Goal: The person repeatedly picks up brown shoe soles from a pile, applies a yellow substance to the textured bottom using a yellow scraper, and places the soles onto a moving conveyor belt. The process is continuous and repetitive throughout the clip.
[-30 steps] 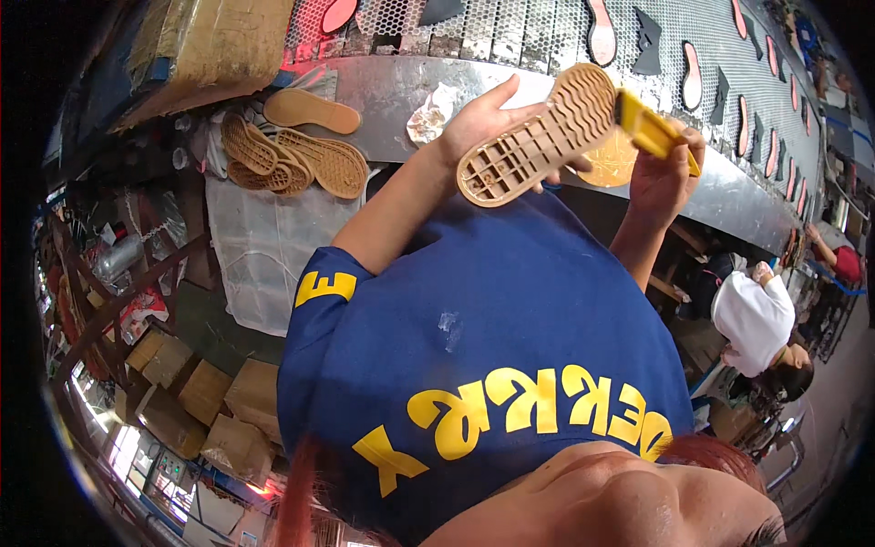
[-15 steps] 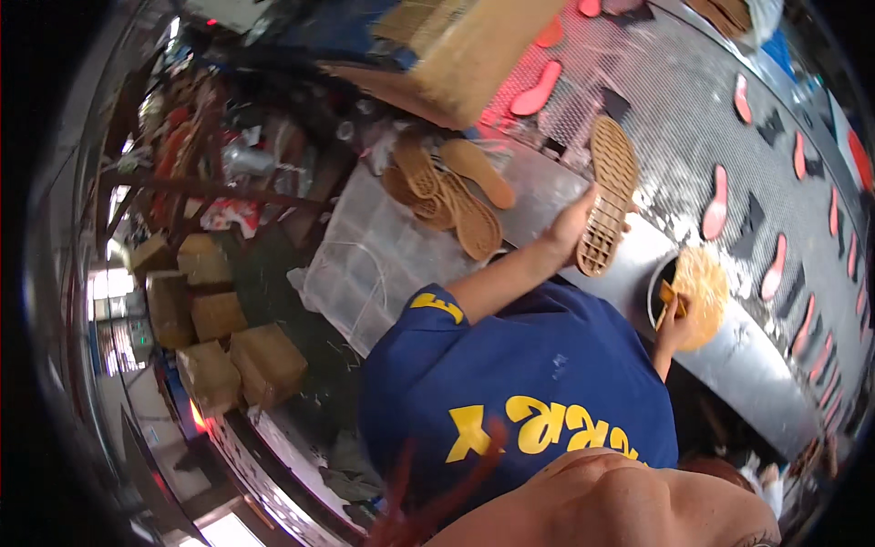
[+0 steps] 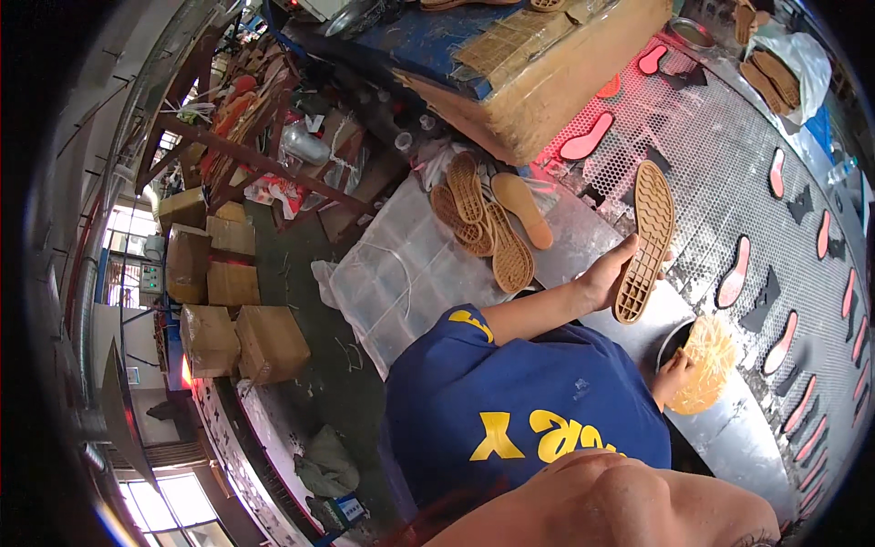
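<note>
A tan, lattice-patterned shoe sole stands upright in my left hand. My thumb lies along its near side and fingertips show at the far edge. My right hand is at a round metal pot with a yellowish, stringy crusted mass on its right side. Its fingers are curled at the pot's opening, and whatever they hold is hidden. Several similar brown soles are piled to the left, with a smooth tan sole beside them.
A perforated metal conveyor carries several pink insole shapes and black pieces. A large cardboard box stands at the back. Clear plastic sheeting lies left of the metal table. Stacked cartons stand farther left.
The view has shifted, so the scene sits lower and further right. My left hand still holds the sole. The yellow tool in my right hand no longer shows, and the hand is at the pot's opening.
</note>
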`<state>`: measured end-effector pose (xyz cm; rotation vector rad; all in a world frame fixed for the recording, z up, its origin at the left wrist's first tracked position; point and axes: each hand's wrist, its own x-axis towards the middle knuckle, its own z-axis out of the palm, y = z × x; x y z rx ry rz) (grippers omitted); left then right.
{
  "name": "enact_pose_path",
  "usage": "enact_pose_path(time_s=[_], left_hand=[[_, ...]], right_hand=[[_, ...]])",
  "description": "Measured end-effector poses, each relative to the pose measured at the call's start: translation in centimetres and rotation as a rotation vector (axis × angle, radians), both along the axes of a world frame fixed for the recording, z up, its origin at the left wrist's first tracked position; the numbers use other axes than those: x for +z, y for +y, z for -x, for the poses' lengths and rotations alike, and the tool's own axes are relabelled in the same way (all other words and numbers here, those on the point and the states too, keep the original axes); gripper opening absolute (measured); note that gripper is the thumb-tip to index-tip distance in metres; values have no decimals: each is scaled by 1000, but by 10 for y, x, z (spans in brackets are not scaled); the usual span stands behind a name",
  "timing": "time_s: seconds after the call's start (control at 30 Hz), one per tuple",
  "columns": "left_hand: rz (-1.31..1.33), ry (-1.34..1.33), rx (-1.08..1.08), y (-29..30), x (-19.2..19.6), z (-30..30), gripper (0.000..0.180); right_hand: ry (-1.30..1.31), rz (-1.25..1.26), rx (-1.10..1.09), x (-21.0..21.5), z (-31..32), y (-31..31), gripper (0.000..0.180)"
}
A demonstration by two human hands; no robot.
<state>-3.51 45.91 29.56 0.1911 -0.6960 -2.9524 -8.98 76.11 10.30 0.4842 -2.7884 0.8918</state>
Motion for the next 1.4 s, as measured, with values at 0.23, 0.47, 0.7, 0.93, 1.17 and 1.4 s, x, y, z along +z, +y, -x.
enact_pose_path(time_s=[0.23,0.47,0.7,0.93,1.17,1.4], left_hand=[[25,25,-13,12,0,6,57],[27,-6,-67,19,5,11,54],[56,-31,-75,31,6,15,58],[154,-109,-54,39,7,13,70],[217,-40,-104,41,3,4,72],[312,-44,-185,6,-15,3,65]], right_hand=[[59,-66,-12,-23,-6,11,22],[-11,-35,-20,-9,-10,11,23],[21,41,27,-15,-7,23,21],[40,66,34,-19,-15,26,18],[-6,78,19,-17,-19,31,17],[-104,113,-38,-21,-25,-10,18]])
